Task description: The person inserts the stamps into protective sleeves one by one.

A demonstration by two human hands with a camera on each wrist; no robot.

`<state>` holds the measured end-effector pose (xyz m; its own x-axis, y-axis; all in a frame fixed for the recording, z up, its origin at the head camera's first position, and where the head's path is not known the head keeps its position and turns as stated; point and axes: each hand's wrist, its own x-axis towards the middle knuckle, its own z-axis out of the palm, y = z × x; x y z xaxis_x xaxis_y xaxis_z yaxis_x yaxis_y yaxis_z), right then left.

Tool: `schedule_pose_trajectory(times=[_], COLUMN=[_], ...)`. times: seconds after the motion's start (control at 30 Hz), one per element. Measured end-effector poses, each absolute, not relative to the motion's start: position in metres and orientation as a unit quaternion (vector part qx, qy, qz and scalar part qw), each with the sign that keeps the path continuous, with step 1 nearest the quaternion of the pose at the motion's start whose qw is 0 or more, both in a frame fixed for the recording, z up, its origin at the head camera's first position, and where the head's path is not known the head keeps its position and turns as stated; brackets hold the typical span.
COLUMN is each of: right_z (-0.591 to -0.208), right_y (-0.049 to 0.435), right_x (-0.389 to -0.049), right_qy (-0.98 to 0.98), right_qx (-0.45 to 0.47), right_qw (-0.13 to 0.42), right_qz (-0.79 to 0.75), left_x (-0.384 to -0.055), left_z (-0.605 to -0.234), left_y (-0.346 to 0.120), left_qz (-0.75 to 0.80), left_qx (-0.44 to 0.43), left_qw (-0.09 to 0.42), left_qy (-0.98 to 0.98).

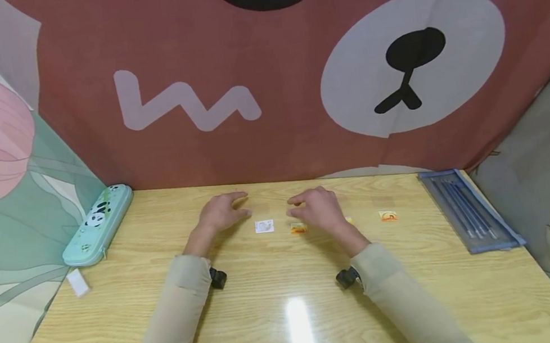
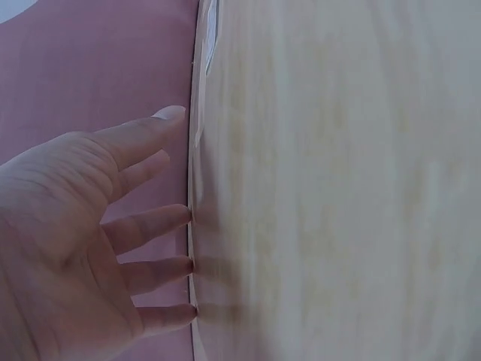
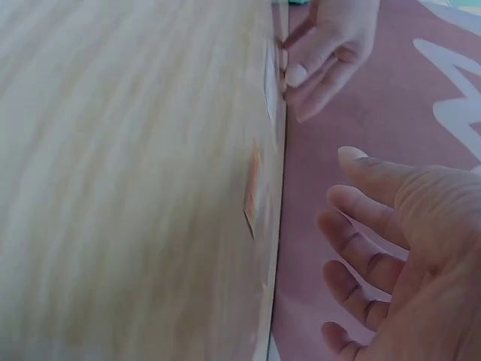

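Note:
My left hand (image 1: 219,212) is over the far part of the wooden table, thumb and fingers apart, holding nothing. Just right of its thumb lies a small white printed card (image 1: 264,226). My right hand (image 1: 319,209) hovers further right, fingers loosely bent and nothing between them. Below its fingers is a small orange and yellow card (image 1: 298,228). A yellow card (image 1: 349,220) is mostly hidden behind the right wrist. Another small orange card (image 1: 388,216) lies further right. In the right wrist view, the orange card (image 3: 252,192) appears edge-on, apart from the fingers (image 3: 361,248).
A mint pencil case (image 1: 100,225) with a panda print lies at the far left, with a white eraser-like block (image 1: 78,283) before it. At the right is a blue-edged clear pouch (image 1: 470,211) holding several pens. A brown printed cloth (image 1: 291,135) hangs behind the table.

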<state>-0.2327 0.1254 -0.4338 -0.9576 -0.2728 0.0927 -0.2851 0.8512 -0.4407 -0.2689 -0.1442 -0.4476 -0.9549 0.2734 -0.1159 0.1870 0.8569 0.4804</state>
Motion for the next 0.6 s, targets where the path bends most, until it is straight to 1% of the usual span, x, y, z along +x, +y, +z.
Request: schedule_pose_trajectory(times=[0.2,0.4,0.6], right_z=[-0.438,-0.443,-0.444], right_y=[0.103,0.088,0.082], right_x=[-0.231,-0.231,-0.229], right_qy=[-0.969,-0.973,-0.975], right_qx=[0.165,0.178,0.170], right_qw=[0.011,-0.007,-0.027], right_qz=[0.182,0.147,0.139], left_x=[-0.268,-0.267,-0.268], left_z=[-0.448,-0.448,-0.447], left_y=[-0.143,-0.141,-0.140], left_qz=[0.228,0.214,0.212], left_qx=[0.118,0.108,0.095], left_qw=[0.085,0.084,0.099], left_qy=[0.963,0.967,0.968])
